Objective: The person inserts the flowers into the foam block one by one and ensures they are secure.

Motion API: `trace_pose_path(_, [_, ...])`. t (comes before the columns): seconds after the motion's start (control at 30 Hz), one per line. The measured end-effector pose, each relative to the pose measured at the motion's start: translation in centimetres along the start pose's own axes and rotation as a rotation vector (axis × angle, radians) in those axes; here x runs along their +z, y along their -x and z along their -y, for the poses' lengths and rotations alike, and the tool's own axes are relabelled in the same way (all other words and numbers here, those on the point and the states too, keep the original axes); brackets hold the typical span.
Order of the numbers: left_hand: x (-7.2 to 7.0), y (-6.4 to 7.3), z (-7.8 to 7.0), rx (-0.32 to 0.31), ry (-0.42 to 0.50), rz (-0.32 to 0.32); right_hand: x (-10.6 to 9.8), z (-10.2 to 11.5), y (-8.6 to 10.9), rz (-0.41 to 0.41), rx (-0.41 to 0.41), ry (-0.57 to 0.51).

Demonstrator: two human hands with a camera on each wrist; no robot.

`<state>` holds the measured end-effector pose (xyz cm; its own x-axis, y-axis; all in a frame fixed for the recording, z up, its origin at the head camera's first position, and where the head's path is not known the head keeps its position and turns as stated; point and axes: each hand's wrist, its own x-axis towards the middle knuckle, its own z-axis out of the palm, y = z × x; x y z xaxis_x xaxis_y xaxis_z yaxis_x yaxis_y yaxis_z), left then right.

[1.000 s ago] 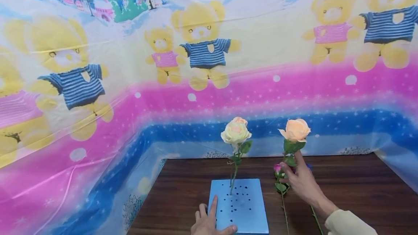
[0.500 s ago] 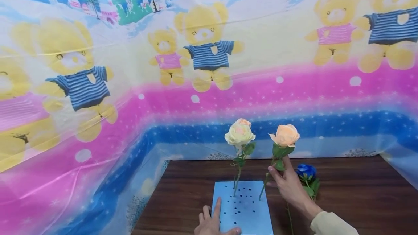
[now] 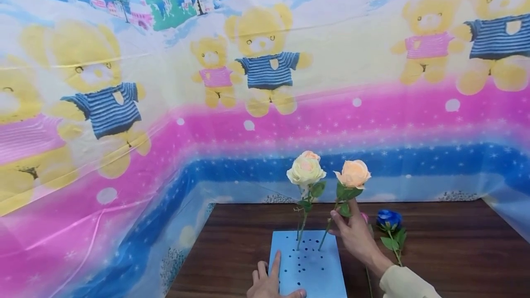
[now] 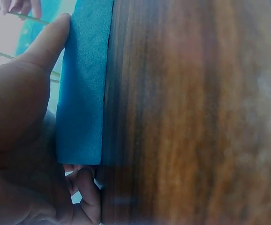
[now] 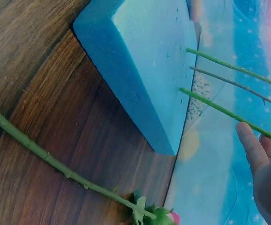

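My right hand [image 3: 356, 236] pinches the green stem of a peach artificial rose [image 3: 354, 174], held nearly upright. In the right wrist view the lower end of its stem [image 5: 208, 102] meets the holed top of a light-blue foam block [image 3: 314, 279]; how deep it goes, I cannot tell. A cream rose [image 3: 305, 169] stands in the block to the left, with a peach bloom partly hidden behind it. My left hand [image 3: 267, 284] rests on the block's near left corner, index finger and thumb extended along it. In the left wrist view, the thumb [image 4: 48, 44] touches the block's upper edge.
On the dark wooden table [image 3: 232, 243] a blue rose [image 3: 389, 220] lies to the right. A pink rose [image 3: 364, 216] lies partly behind my right hand, its stem [image 5: 56, 161] running toward me. A cloth printed with bears [image 3: 269, 68] surrounds the table's back and left.
My right hand has carried the peach rose leftward from above the lying flowers to the block, where its stem end now meets the top. The left hand has stayed on the block.
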<state>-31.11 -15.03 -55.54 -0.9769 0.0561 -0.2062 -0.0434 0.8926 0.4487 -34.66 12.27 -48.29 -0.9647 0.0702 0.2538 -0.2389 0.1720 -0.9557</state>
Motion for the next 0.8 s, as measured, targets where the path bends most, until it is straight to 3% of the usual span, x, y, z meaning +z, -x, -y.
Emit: trace_pose_path(0.8, [-0.2,0.2,0.2,0.032,0.01,-0.001,1.4,-1.3,0.0,0.028,0.025,0.057])
